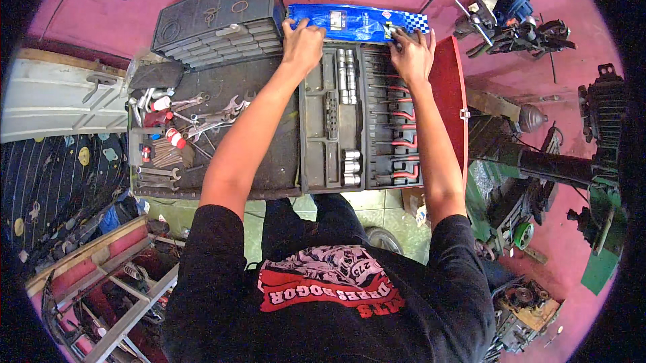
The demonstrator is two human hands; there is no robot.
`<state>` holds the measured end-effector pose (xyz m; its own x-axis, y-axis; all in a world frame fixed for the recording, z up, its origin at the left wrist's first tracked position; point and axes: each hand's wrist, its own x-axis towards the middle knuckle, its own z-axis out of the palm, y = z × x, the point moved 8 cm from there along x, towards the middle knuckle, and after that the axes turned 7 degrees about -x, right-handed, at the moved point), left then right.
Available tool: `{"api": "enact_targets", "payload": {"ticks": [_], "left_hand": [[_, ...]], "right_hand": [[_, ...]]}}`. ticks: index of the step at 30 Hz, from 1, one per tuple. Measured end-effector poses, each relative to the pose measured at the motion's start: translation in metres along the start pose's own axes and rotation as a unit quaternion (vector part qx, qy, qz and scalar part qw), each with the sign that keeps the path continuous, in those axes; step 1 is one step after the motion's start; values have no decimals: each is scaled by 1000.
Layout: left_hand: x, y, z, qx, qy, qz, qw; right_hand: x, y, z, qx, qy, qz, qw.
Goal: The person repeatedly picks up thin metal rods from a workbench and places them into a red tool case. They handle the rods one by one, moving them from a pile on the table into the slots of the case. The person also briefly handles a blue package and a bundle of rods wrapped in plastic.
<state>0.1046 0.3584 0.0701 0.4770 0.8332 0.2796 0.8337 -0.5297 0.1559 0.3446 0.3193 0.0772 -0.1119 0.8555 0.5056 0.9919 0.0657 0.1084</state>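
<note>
A long, flat blue package (346, 21) with a blue-and-white checkered right end lies along the far side of the tool case. My left hand (303, 45) has its fingers bent over the package's near left end. Toward the right end, my right hand (412, 57) grips the near edge with curled fingers; its fingertips partly cover the printed surface. Just below the hands, a dark tool tray (316, 161) holds a row of chrome sockets (347, 77). Beside it sit several red-handled tools (405, 142) in slots, partly behind my right forearm.
A grey small-parts drawer cabinet (219, 20) stands at the far left. Wrenches (229, 111) and small red-and-white bottles (175, 137) lie on the dark bench top. The red case lid (452, 94) rises on the right. Green machinery (605, 228) stands farther right.
</note>
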Motion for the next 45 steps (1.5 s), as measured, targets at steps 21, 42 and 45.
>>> {"api": "enact_targets", "payload": {"ticks": [21, 42, 45], "left_hand": [[10, -13, 46, 94, -64, -86, 990], [7, -13, 54, 58, -35, -85, 994], [7, -12, 54, 61, -53, -88, 993]], "right_hand": [[6, -2, 31, -89, -26, -4, 996], [3, -7, 35, -89, -55, -14, 994], [2, -8, 33, -81, -40, -1, 996]]}}
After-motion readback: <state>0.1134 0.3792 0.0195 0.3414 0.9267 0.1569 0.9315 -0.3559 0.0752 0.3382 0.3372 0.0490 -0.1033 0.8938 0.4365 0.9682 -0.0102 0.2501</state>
